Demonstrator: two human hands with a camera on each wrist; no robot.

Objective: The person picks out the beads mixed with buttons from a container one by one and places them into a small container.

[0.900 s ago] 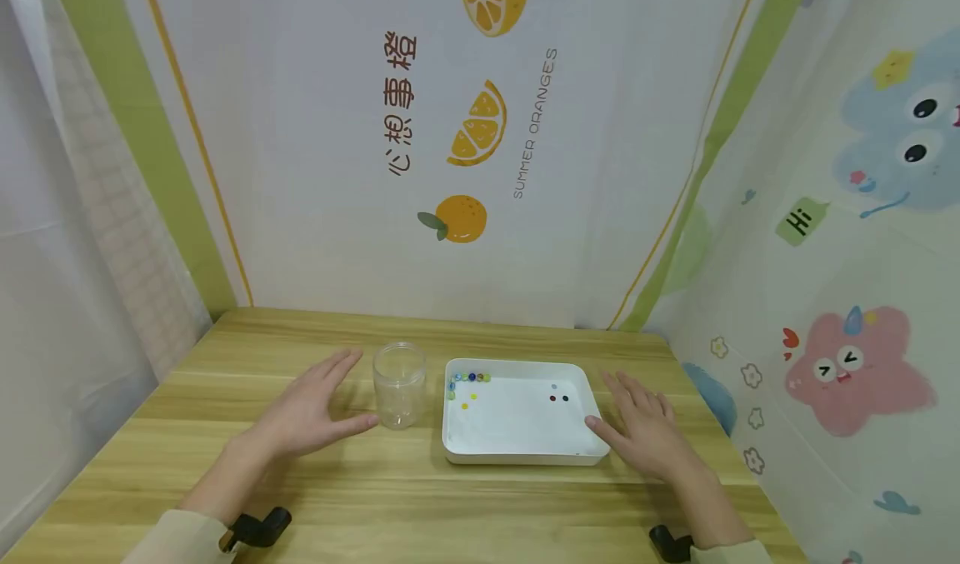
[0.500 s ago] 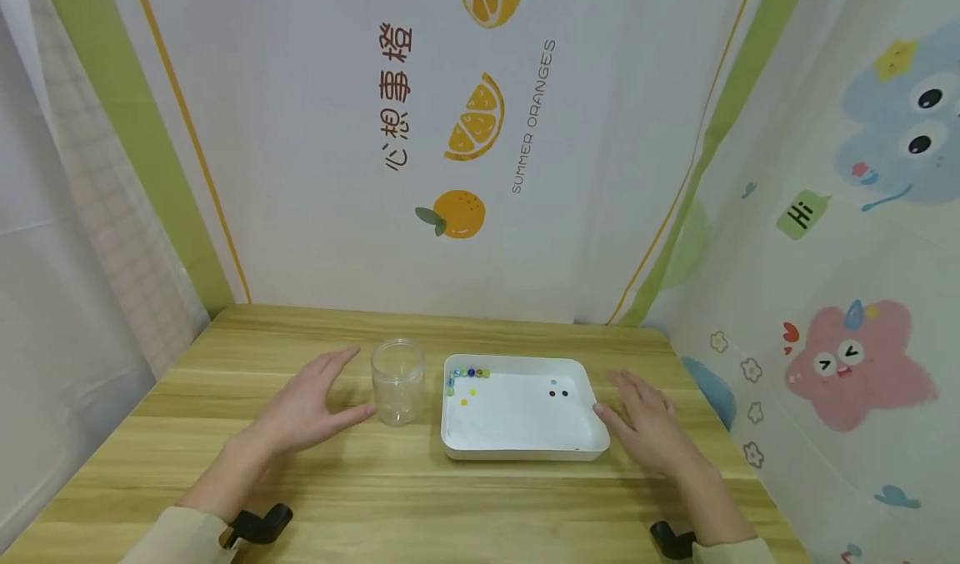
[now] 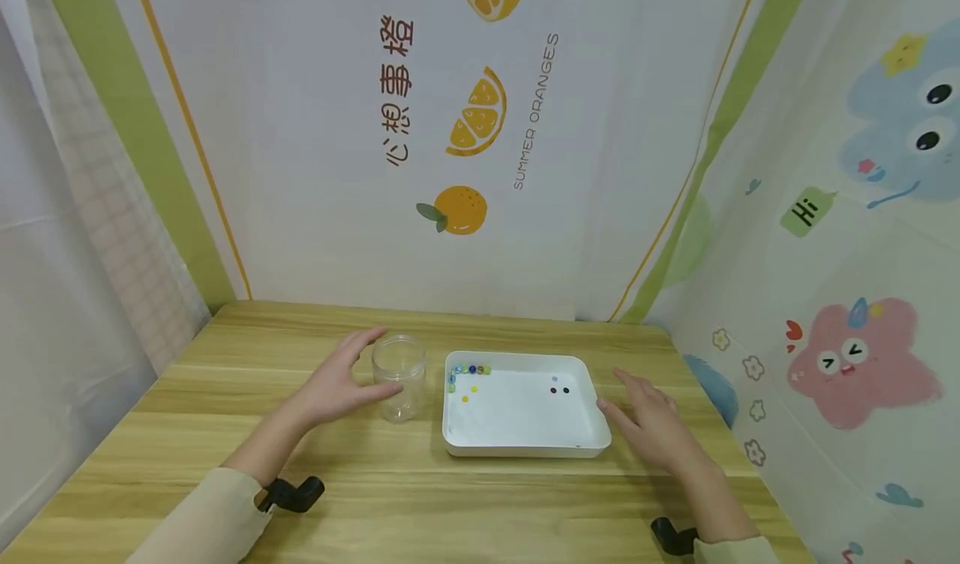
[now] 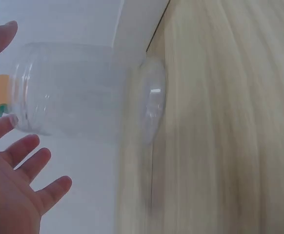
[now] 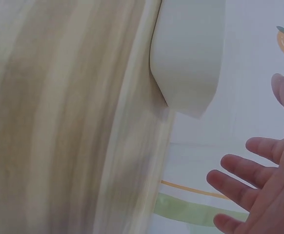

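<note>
A clear, lidless plastic jar (image 3: 401,381) stands upright on the wooden table, left of a shallow white tray (image 3: 525,441). My left hand (image 3: 341,387) spreads around the jar's left side, thumb in front and fingers toward its rim; in the left wrist view the jar (image 4: 78,92) sits within the reach of the spread fingers, and firm contact cannot be made out. Just off the tray's right edge hovers my right hand (image 3: 656,426), fingers extended and holding nothing. Inside the tray, several coloured glass beads (image 3: 472,370) line the back left corner, with two yellow ones (image 3: 469,394) nearby.
Two dark beads (image 3: 559,390) and a pale one (image 3: 554,378) lie toward the tray's right side. A printed curtain (image 3: 315,172) rises behind the table (image 3: 420,506), and another printed sheet (image 3: 817,281) hangs along the right.
My left hand has moved right and forward, from beside the jar to around its left side. My right hand has shifted slightly outward from the tray's edge. Jar and tray stay in place.
</note>
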